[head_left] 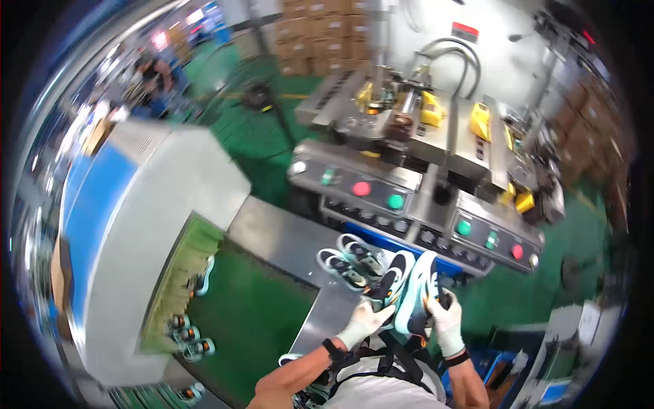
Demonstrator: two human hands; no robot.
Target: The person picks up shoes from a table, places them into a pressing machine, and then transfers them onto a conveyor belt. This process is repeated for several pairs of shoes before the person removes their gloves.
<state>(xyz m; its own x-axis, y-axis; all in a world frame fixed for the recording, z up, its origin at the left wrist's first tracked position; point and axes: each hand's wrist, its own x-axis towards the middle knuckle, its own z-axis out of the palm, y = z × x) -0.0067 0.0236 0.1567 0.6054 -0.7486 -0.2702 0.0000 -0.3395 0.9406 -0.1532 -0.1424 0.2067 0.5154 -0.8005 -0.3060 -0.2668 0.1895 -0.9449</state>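
Shoes [409, 293] gripped by both hands beside conveyor edge [310, 300].

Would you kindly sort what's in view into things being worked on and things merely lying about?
In hand:
- left hand on dark shoe
- right hand holding light shoe

Lying about:
- shoe pair on the steel table
- shoes on the green belt

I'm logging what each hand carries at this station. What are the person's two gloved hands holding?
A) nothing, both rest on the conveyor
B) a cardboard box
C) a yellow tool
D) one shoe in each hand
D: the left hand grips a dark shoe and the right hand grips a light teal-soled shoe, both raised in front of the metal ledge where another pair of shoes sits.
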